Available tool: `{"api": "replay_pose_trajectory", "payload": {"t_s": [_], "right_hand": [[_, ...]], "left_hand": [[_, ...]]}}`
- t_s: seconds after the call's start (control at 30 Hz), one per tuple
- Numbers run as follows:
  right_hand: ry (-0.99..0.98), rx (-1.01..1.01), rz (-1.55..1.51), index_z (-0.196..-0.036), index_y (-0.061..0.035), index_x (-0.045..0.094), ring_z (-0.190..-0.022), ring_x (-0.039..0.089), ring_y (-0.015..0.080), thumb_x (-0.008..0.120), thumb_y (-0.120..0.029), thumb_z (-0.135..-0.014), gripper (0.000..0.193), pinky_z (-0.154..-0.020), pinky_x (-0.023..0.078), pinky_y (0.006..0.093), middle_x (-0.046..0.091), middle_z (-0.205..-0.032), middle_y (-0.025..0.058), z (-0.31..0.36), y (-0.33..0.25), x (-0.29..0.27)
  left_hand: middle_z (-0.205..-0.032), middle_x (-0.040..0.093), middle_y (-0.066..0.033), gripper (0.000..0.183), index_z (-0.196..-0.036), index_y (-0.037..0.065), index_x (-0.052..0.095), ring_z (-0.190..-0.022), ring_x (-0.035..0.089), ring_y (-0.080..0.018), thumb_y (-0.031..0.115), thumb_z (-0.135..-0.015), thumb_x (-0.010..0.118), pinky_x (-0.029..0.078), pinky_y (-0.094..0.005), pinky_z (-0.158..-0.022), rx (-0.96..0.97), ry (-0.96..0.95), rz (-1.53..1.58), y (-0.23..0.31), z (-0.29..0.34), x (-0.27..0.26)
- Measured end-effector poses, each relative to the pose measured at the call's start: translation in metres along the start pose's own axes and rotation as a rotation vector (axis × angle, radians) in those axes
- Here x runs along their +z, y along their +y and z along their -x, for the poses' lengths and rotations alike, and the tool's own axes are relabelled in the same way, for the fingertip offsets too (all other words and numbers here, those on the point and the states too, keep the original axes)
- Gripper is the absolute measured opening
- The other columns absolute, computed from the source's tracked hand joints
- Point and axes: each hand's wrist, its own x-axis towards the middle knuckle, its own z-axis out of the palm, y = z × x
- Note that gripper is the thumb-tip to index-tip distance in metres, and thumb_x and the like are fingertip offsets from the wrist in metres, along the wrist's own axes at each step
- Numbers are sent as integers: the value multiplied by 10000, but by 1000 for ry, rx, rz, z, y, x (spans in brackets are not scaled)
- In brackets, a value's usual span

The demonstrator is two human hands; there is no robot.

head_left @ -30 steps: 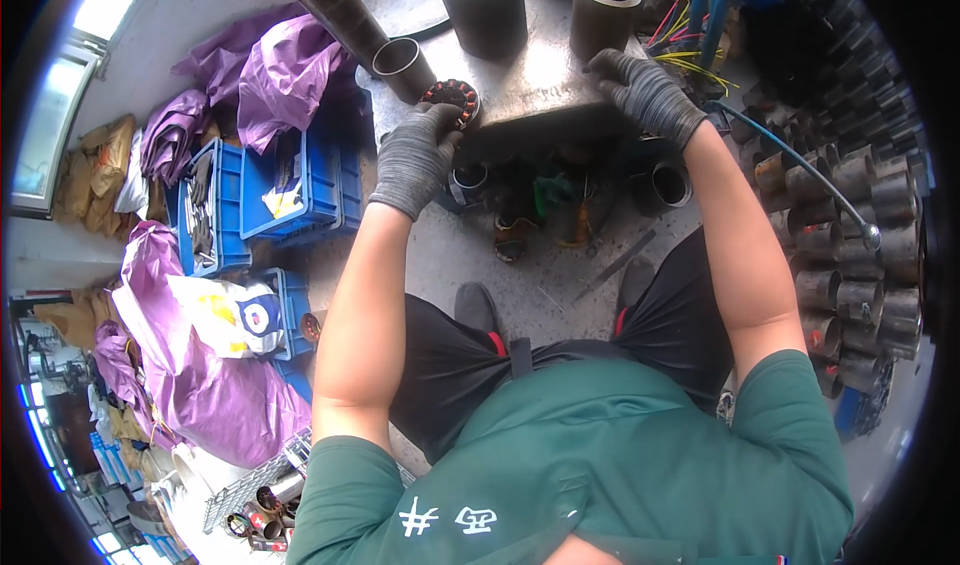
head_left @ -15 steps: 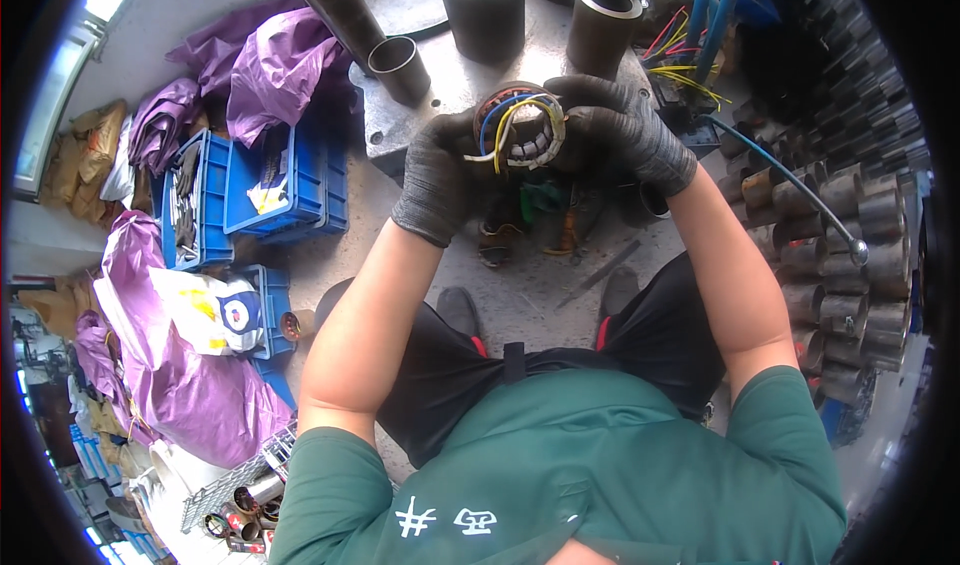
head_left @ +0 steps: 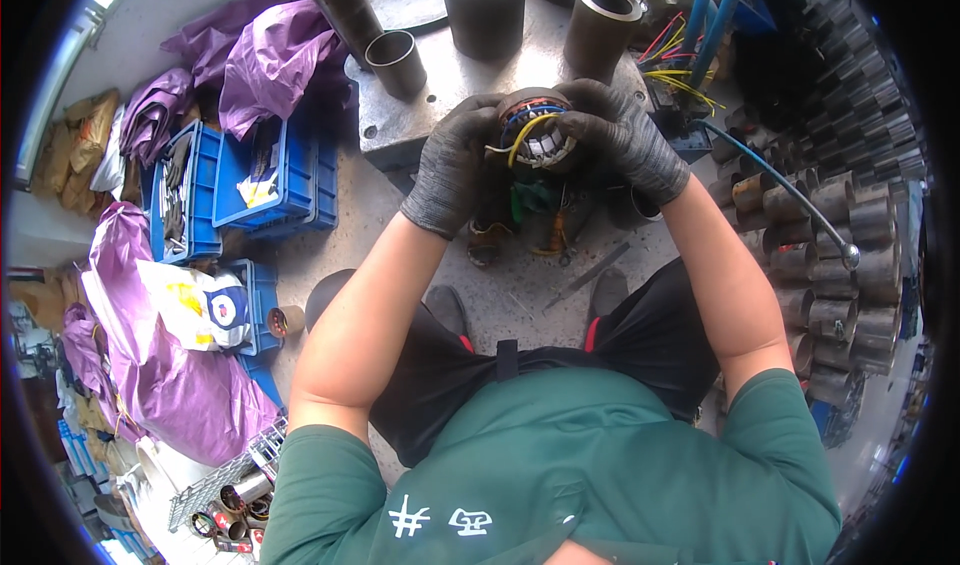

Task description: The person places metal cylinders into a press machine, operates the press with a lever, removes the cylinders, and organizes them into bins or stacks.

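Note:
A round motor stator point(head_left: 543, 145) with copper windings and blue, yellow and white lead wires is held up between my two gloved hands, just in front of the metal worktable. My left hand point(head_left: 455, 160), in a grey-black glove, grips its left side. On the right side my right hand point(head_left: 625, 137), gloved alike, is closed around it, with the thumb near the wires. Part of the stator's outer rim is hidden by the fingers. Behind it on the metal table point(head_left: 400, 115) stand a thick dark cylinder point(head_left: 484, 15), a tilted tube point(head_left: 600, 30) and a small tube point(head_left: 396, 63).
Blue crates point(head_left: 265, 190) and purple sheeting point(head_left: 165, 355) lie to the left. Stacked metal tubes point(head_left: 865, 225) fill the right side, with a thin blue hose point(head_left: 775, 170) in front. Coloured wires point(head_left: 690, 85) hang at the table's right edge. Tools point(head_left: 545, 227) lie below the table.
The stator has tipped in my hands, so its open ring shows less and its inner slots face me more. My right thumb has moved in over the wires.

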Motion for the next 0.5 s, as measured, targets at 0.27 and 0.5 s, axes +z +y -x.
{"api": "replay_pose_trajectory", "payload": {"t_s": [0.27, 0.5], "right_hand": [[31, 209, -62, -1328, -96, 672, -802, 701, 139, 771, -520, -936, 586, -677, 592, 276, 712, -1025, 85, 1, 7, 5], [-148, 482, -207, -1397, -39, 619, -1103, 685, 158, 764, -325, -962, 541, -936, 579, 315, 714, -1231, 97, 17, -1, -9]], "left_hand": [[-1105, 707, -118, 309, -1261, 32, 659, -1006, 672, -184, 90, -958, 684, 563, -344, -900, 84, 26, -663, -19, -11, -22], [-977, 696, -47, 191, -1139, 61, 704, -764, 627, -113, 187, -1023, 620, 524, -224, -659, 52, -99, -651, -31, -14, -18]]}}
